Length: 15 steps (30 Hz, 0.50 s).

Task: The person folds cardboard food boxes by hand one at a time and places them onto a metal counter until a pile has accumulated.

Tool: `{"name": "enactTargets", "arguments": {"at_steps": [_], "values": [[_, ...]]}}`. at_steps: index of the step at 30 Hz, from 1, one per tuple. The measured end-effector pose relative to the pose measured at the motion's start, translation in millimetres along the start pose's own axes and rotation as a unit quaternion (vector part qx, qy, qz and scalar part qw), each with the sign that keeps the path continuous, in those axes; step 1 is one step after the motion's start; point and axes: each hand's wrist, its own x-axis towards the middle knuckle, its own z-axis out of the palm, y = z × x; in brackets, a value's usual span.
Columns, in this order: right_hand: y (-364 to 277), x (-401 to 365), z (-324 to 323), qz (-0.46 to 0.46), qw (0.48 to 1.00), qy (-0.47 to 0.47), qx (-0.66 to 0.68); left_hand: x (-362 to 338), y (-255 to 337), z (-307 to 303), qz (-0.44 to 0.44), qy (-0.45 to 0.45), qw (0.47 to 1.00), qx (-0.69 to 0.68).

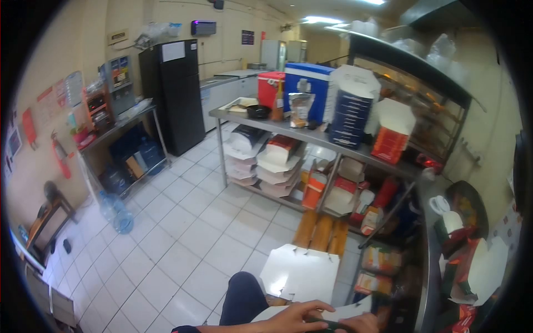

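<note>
At the bottom edge of the head view, my left hand (297, 318) bends its fingers and thumb over a white cardboard box (355, 308) with a dark green part showing between my hands. My right hand (360, 323) is curled on the same cardboard from the other side, its lower part cut off by the frame. Just beyond my hands lies another white cardboard box (302, 272), flattened, with its white face up and notched edges. It rests on a slatted wooden bench (322, 233). My dark-clothed knee (243, 297) is to the left of it.
A metal table (244, 117) ahead carries a blue cooler (307, 83), a red cooler (267, 86) and stacked blue boxes (350, 119). Folded boxes (277, 166) fill its lower shelf. More cardboard (483, 266) sits on the right counter. Water bottles (116, 213) lie on the left floor.
</note>
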Motion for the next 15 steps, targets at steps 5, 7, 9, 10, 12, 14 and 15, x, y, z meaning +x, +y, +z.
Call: {"name": "enactTargets", "arguments": {"at_steps": [5,7,9,10,12,14,15], "values": [[20,-9,-5,-0.001,0.999,0.037,-0.029,-8,-4,-32,0.189,-0.114,0.948,0.229],[22,-11,-9,0.006,0.996,0.062,-0.060,-6,-16,-40,0.141,-0.115,0.950,0.254],[20,-11,-7,-0.015,0.996,0.027,-0.080,-5,-24,-43,0.090,-0.110,0.950,0.280],[24,-15,-1,0.009,0.998,0.021,-0.060,-4,-27,-43,0.085,-0.073,0.952,0.285],[29,-17,1,0.010,0.997,0.019,-0.069,0,-25,-46,0.102,-0.041,0.952,0.286],[31,-20,-2,0.012,0.997,0.012,-0.077,2,-33,-47,0.106,-0.058,0.950,0.289],[31,-22,-3,0.028,0.997,-0.002,-0.071,3,-37,-47,0.107,-0.066,0.948,0.293]]}}
